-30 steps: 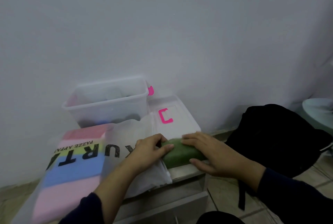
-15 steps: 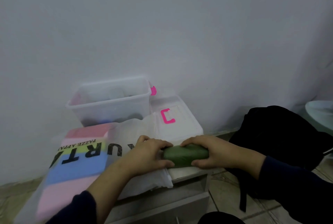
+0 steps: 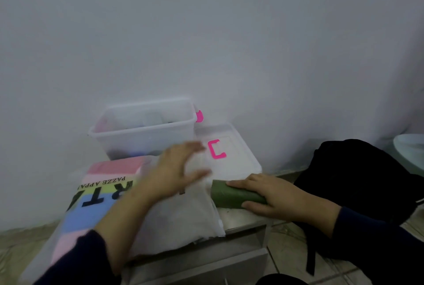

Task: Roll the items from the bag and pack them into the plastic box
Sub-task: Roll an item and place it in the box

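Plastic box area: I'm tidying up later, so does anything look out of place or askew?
Mildly. The lid lies off the plastic box, beside it, and the striped bag overhangs the table's front edge. The green roll looks tidy under the right hand.

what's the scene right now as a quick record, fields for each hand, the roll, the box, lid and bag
left hand: raised, fingers spread, holding nothing, blurred
right hand: grips the green roll
green roll: rolled tight, lying on the tabletop's right edge
plastic box: open, by the wall, contents unclear
lid: flat beside the box, pink clip on it
striped bag: lying left, printed letters
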